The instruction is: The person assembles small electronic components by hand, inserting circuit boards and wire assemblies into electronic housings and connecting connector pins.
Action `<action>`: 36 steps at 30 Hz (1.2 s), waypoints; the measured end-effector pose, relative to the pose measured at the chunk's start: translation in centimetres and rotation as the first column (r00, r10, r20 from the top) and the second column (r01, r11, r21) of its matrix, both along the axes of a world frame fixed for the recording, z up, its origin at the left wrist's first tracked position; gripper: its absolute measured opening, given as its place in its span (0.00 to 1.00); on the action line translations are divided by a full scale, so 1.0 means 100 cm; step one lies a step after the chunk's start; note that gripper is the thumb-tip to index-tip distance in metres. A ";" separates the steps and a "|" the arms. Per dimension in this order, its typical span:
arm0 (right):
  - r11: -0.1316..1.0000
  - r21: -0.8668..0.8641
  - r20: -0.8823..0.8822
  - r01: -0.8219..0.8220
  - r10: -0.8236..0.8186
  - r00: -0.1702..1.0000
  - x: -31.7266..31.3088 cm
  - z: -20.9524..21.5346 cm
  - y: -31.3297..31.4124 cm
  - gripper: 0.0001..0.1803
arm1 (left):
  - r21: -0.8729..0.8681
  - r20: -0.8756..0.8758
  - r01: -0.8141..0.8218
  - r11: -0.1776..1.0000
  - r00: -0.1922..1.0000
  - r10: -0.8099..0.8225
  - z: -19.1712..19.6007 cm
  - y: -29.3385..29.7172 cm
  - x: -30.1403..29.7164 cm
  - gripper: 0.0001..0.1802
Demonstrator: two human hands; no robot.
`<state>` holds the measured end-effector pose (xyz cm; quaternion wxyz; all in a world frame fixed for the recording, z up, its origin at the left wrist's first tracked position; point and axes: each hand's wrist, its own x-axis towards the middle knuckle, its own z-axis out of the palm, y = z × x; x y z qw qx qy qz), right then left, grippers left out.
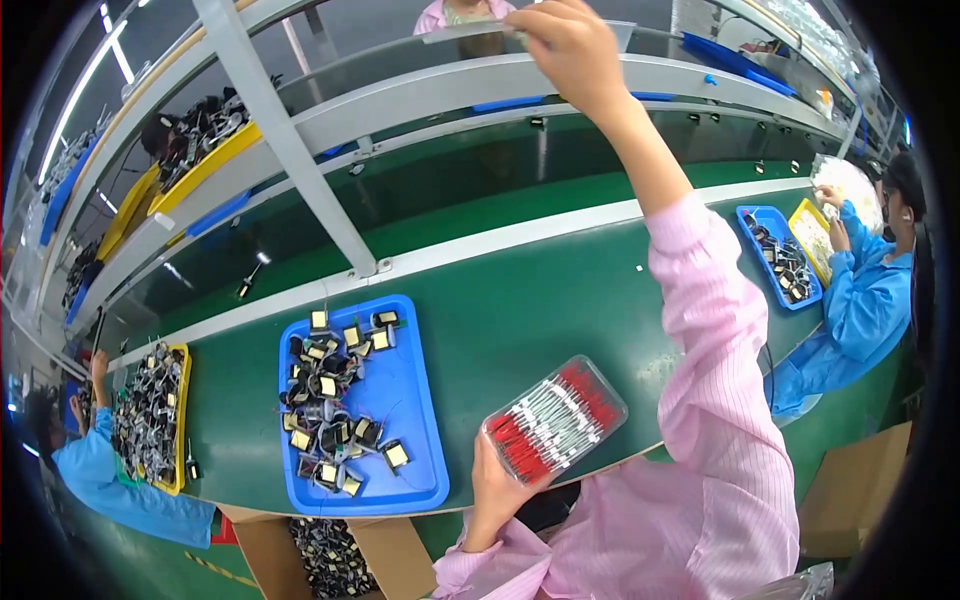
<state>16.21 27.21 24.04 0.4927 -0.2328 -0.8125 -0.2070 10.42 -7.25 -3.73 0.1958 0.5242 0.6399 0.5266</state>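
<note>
My left hand (494, 492) grips the near left corner of a clear plastic box (556, 420) at the table's front edge. The box is uncovered and packed with rows of thin parts, red at both ends and white in the middle. High at the top of the view, my right hand (572, 48) is raised over the shelf rail. Its fingers pinch a flat, clear plastic piece that looks like a lid (468, 31). To the left of the box lies a blue tray (415, 440) with many small yellow-and-black wired coils (328, 385) heaped mostly on its left side.
A yellow tray (184, 420) of similar parts stands far left beside a co-worker. Another co-worker sits at right by a small blue tray (760, 225). A metal post (290, 140) rises from the table. Below the front edge is an open cardboard box (395, 555) of parts.
</note>
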 end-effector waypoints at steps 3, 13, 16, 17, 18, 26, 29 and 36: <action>0.976 -0.212 0.098 0.057 -0.036 0.995 -0.028 -0.028 0.039 0.23 | -0.025 -0.019 0.025 0.999 0.999 -0.026 0.000 0.002 0.000 0.42; 0.401 -0.892 0.445 0.207 0.707 0.550 0.046 -0.116 -0.081 0.26 | -0.001 0.095 0.010 1.000 0.995 -0.010 -0.004 0.005 -0.004 0.45; 0.390 -0.881 0.466 0.268 0.616 0.635 0.087 -0.172 -0.099 0.25 | -0.005 0.092 0.039 0.999 0.995 -0.038 -0.008 0.006 -0.005 0.47; 0.401 -0.879 0.460 0.258 0.573 0.678 0.102 -0.183 -0.107 0.25 | -0.016 0.101 0.048 0.999 0.994 -0.046 -0.008 0.006 -0.004 0.48; 0.426 -0.867 0.474 0.257 0.546 0.691 0.110 -0.193 -0.114 0.25 | -0.012 0.099 0.071 0.997 0.993 -0.069 -0.009 0.005 -0.006 0.50; 0.012 -0.999 -0.040 -0.046 0.310 0.950 0.123 -0.231 -0.171 0.23 | -0.086 0.204 0.073 0.994 0.978 -0.054 -0.003 0.009 -0.006 0.50; 0.014 -0.995 -0.100 -0.103 0.125 0.987 0.119 -0.253 -0.182 0.24 | -0.056 0.177 -0.026 0.998 0.984 0.035 -0.013 0.011 -0.006 0.49; 0.440 -0.896 -0.070 -0.062 -0.002 0.998 0.076 -0.232 -0.191 0.20 | -0.084 -0.049 -0.325 0.942 0.946 0.322 -0.017 0.033 -0.015 0.35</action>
